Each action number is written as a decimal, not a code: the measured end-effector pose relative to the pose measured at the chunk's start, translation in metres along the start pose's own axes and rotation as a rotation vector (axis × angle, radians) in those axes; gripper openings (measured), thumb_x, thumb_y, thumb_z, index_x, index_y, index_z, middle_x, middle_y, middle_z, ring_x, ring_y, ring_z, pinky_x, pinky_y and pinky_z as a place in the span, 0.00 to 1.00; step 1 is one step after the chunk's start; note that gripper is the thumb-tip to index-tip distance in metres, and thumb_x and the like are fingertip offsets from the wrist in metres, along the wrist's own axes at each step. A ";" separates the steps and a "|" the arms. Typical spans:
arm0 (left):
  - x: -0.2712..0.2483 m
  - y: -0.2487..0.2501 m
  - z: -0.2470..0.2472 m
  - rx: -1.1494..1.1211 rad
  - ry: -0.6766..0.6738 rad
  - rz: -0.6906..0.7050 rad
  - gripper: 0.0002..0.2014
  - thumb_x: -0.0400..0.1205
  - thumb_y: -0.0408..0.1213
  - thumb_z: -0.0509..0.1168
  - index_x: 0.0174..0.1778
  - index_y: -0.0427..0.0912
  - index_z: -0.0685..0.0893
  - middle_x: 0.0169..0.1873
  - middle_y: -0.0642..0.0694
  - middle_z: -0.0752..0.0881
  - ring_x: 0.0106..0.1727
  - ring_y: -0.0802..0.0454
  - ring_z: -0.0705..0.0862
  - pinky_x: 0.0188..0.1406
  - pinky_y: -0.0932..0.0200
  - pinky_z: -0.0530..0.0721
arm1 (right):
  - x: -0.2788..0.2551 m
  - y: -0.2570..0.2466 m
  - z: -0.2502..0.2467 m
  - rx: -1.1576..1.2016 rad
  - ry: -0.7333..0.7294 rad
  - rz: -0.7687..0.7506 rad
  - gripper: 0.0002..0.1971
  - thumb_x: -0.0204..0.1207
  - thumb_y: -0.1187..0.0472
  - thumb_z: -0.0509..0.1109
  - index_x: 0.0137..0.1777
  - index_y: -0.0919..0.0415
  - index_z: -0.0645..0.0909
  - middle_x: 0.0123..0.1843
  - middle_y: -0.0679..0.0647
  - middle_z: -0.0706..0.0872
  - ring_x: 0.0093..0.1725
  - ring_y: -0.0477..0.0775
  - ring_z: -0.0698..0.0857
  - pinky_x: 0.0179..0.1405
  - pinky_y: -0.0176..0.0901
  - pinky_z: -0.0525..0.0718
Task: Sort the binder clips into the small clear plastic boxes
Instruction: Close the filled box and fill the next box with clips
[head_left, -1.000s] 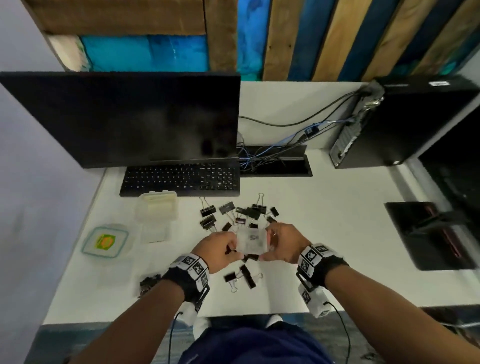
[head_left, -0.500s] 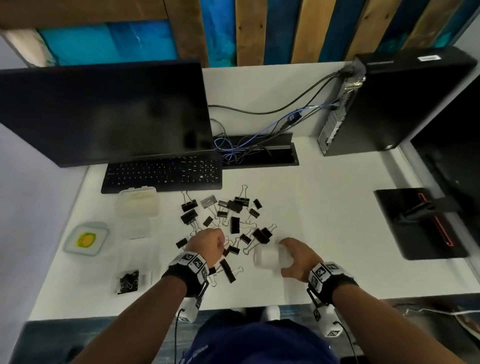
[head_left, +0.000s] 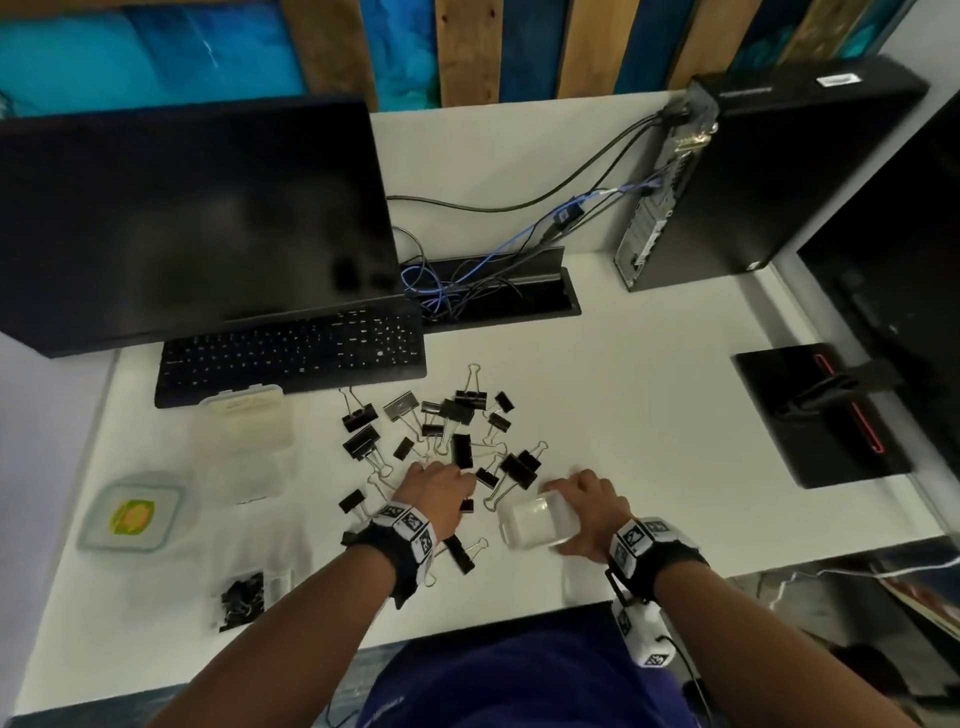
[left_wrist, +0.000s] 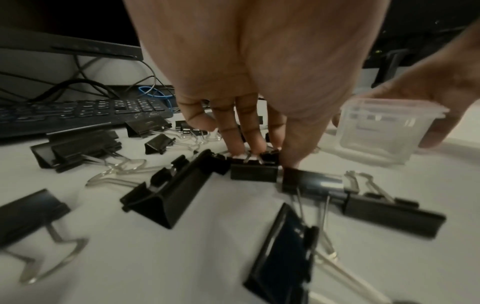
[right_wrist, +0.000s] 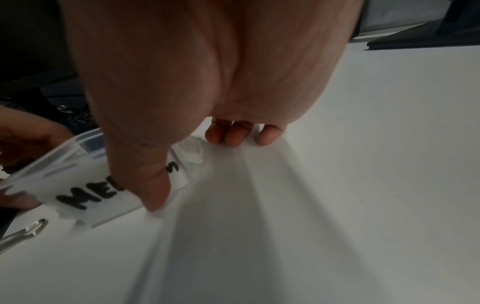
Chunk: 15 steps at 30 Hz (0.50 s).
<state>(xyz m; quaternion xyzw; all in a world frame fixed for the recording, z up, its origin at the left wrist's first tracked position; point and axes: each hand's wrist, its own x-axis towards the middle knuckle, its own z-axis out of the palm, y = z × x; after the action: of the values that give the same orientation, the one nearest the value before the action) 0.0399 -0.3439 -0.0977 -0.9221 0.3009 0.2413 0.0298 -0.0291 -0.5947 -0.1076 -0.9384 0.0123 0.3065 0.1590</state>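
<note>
Both forearms reach forward over the surface, each wrist wrapped in a black band carrying square printed markers. The left hand is palm down, its fingers pointing down and close together, their tips and the thumb tip pinching a small binder clip that lies on the surface. The right hand, to the right of the left hand, is also palm down; its thumb and curled fingers hold a small clear box from either side.
</note>
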 end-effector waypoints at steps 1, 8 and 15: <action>0.000 0.001 0.000 0.014 0.000 -0.009 0.15 0.82 0.40 0.61 0.65 0.51 0.75 0.59 0.47 0.80 0.61 0.47 0.77 0.65 0.48 0.70 | -0.002 -0.001 0.001 -0.003 0.004 0.002 0.42 0.61 0.40 0.80 0.75 0.33 0.64 0.70 0.50 0.66 0.70 0.57 0.68 0.68 0.60 0.74; 0.003 -0.004 -0.003 0.053 -0.063 0.055 0.20 0.82 0.44 0.63 0.71 0.54 0.72 0.59 0.47 0.82 0.61 0.47 0.78 0.68 0.46 0.63 | -0.007 -0.003 0.008 -0.003 0.043 0.013 0.42 0.59 0.37 0.79 0.74 0.32 0.65 0.69 0.49 0.65 0.69 0.56 0.66 0.68 0.56 0.71; 0.002 0.000 -0.010 0.162 -0.083 0.165 0.24 0.82 0.34 0.58 0.73 0.59 0.70 0.52 0.47 0.83 0.53 0.46 0.81 0.68 0.46 0.62 | -0.005 -0.001 0.006 0.004 0.036 0.006 0.42 0.59 0.36 0.79 0.74 0.33 0.65 0.67 0.48 0.65 0.68 0.55 0.67 0.68 0.57 0.72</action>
<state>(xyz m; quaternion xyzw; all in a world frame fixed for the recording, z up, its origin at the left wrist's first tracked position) 0.0454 -0.3471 -0.0903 -0.8782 0.3926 0.2557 0.0965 -0.0364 -0.5926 -0.1095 -0.9435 0.0187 0.2898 0.1594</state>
